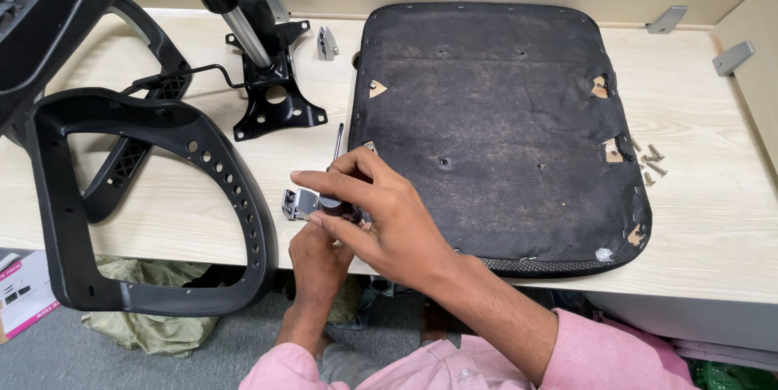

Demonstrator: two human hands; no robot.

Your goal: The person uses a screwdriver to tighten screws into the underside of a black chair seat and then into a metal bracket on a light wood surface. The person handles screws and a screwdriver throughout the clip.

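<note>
A black office-chair seat pad lies upside down on the light wooden table. At its near-left edge my right hand grips the dark handle of a screwdriver, whose thin shaft points away from me. My left hand comes up from below the table edge and touches a small silver metal bracket beside the tool handle. Both hands are pressed close together.
A black chair armrest frame hangs over the table's left front edge. A black tilt mechanism with a gas cylinder stands behind it. Another silver bracket lies at the back. Several loose screws lie right of the seat pad.
</note>
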